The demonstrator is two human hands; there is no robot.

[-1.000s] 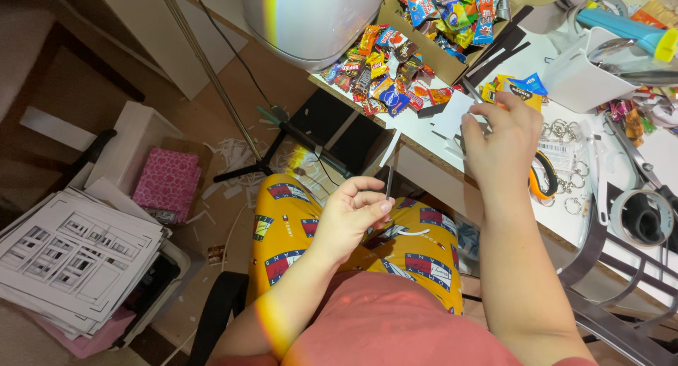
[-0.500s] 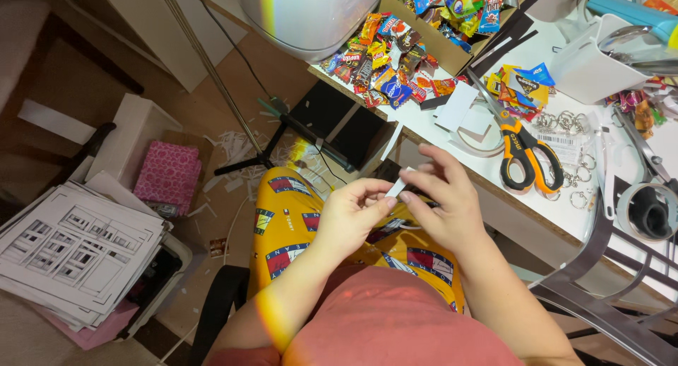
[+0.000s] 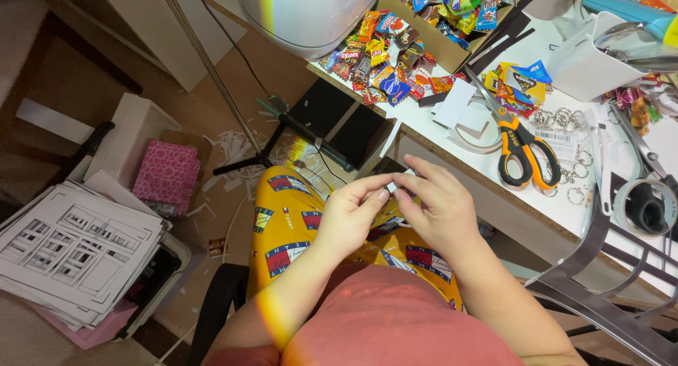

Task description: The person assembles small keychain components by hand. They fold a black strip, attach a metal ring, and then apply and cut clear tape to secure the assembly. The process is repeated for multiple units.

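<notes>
My left hand (image 3: 351, 218) and my right hand (image 3: 436, 205) meet over my lap, above yellow patterned trousers (image 3: 286, 228). Their fingertips pinch a small white paper strip (image 3: 393, 186) between them; most of the strip is hidden by the fingers. Orange-handled scissors (image 3: 519, 151) lie on the white desk (image 3: 494, 182) just beyond my right hand, next to a small white card (image 3: 455, 103) and several metal key rings (image 3: 565, 119).
A pile of wrapped candies (image 3: 385, 62) spills from a cardboard box at the desk's far edge. A white holder (image 3: 586, 62) stands at the right. A stack of printed sheets (image 3: 70, 253) and a pink box (image 3: 166, 175) sit on the floor at left, among paper scraps and a tripod.
My right hand came down from the desk, where it had reached a second ago, to join my left hand over my lap. Both now pinch the small paper strip.
</notes>
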